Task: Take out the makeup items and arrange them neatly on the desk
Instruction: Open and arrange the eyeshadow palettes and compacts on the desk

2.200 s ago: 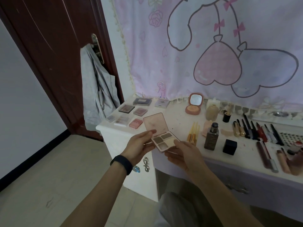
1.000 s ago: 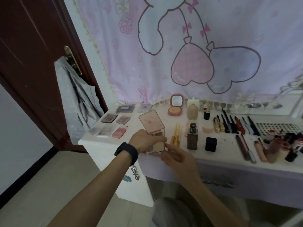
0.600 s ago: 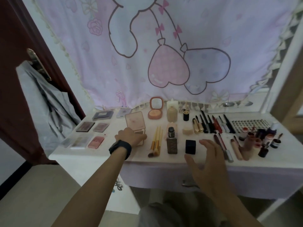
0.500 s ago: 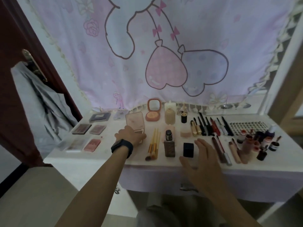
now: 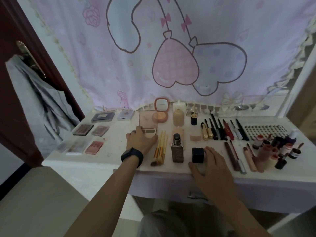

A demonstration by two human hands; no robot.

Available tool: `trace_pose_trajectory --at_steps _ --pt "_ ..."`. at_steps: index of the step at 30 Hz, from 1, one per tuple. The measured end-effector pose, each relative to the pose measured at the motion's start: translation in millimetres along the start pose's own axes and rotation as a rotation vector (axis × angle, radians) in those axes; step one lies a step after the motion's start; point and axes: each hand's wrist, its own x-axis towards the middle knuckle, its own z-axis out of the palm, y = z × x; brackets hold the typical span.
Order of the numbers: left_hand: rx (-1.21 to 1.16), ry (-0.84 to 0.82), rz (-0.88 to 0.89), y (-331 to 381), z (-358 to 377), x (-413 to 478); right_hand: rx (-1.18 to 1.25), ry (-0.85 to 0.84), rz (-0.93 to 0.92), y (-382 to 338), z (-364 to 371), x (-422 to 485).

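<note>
Shows palette (image 5: 148, 123) open on desk (image 5: 107, 159), lid upright, left of brushes (image 5: 160, 150) and in front of compact (image 5: 161, 115). Shows left hand (image 5: 140, 142), wristband (image 5: 132, 155) at wrist, curled over palette's near left corner and gripping it, thumb along front edge. Shows right hand (image 5: 212, 168) spread flat at desk's front edge, forefinger just beside cube (image 5: 197, 155), thumb below it; contact not discernible. Places bottle (image 5: 177, 151) between brushes and cube, pens (image 5: 222, 130) in a row farther right.
</note>
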Motion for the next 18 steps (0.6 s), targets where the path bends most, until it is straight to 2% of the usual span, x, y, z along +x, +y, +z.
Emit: trace_pose_trajectory --at_steps 10,18 --pt "-0.058 0.055 0.023 -10.0 2.8 -16.3 -0.025 0.036 -0.014 3.1 4.2 -0.7" --pt "-0.077 0.017 0.022 -12.2 1.6 -15.7 0.003 0.002 -0.028 1.9 -1.4 -0.1"
